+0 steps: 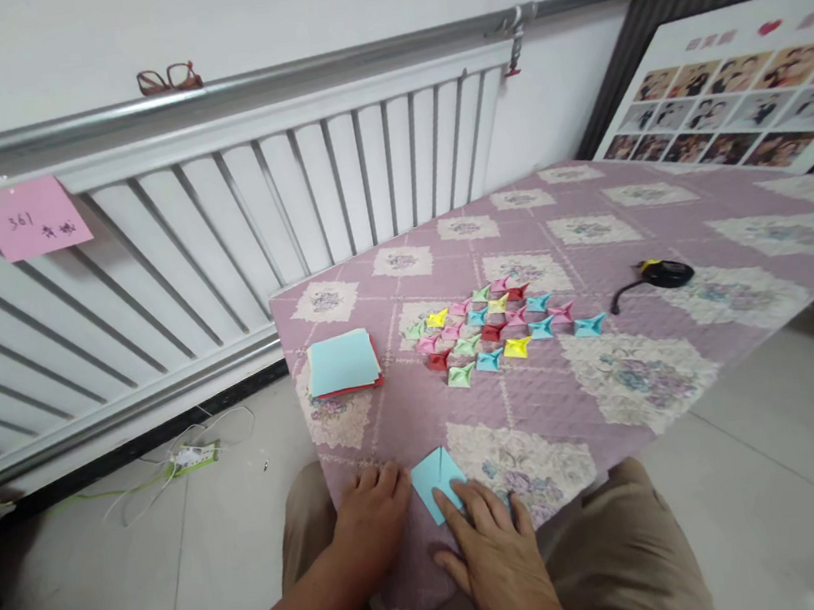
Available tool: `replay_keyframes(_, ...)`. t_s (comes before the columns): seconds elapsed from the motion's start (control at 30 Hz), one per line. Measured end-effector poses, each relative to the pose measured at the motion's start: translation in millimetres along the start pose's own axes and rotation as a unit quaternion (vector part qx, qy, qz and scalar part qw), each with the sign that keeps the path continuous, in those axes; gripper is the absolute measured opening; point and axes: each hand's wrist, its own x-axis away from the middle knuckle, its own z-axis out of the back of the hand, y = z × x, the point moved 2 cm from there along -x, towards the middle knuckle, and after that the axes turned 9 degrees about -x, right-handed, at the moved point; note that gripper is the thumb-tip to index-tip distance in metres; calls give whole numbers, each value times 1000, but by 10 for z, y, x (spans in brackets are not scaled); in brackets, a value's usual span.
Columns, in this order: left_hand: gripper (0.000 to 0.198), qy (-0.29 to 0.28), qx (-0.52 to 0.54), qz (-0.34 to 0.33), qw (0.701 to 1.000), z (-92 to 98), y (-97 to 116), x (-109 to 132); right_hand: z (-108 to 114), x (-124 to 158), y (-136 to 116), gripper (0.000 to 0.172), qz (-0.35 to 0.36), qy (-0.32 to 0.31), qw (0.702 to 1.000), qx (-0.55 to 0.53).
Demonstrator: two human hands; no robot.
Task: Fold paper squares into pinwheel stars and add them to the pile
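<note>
Two bare hands are seen at the near edge of the quilted mauve floral tablecloth (615,387), worked left to right. Far left, a pink paper note (32,217) with handwriting is stuck on the white slatted radiator cover (215,231); only "361" can be read. A pair of red-framed glasses (168,78) is laid on the rail above. On the cloth, a stack of square paper sheets, light blue on top and red beneath (343,362), is set well apart from the hands. The left hand (373,517) is laid knuckles-up with fingers curled, just beside the light blue partly folded paper square (438,483); nothing is gripped by it. The right hand (492,556) is spread flat, fingertips pressed on the near part of that sheet, pinned rather than pinched. Judgement: the fold is best held square by keeping the sheet pinned while the crease is run along the edge with a fingertip. Further right, a cluster of small folded paper pieces in pink, yellow, green, blue and red (501,327) is grouped mid-table, then a black round object with a cord (664,274), identity unclear. The board of printed photographs (742,101) is cut off at the right edge. The sheet's near corner is hidden under the fingers.
</note>
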Motion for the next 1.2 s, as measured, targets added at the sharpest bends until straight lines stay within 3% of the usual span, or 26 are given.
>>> replay_keyframes(0.1,38,-5,2,21,1000,16,12,-12,10,4,-10,53,-1,4,1000,-1)
replay_keyframes(0.2,40,43,37,39,998,-28,96,4,6,13,-10,52,13,24,1000,4)
replay_keyframes(0.3,47,96,100,-39,990,-110,279,11,-7,21,-9,49,29,42,999,14)
replay_keyframes(0.47,52,52,152,-39,986,-224,426,-24,-43,38,10,46,39,60,997,20)
replay_keyframes(0.8,43,37,118,-26,992,-134,451,-23,-131,228,293,55,85,98,991,29)
replay_keyframes(1.03,53,20,130,-39,991,-90,431,31,-107,314,536,44,72,149,986,26)
replay_keyframes(1.2,49,5,119,-17,993,-62,430,1,29,204,600,38,54,177,983,-11)
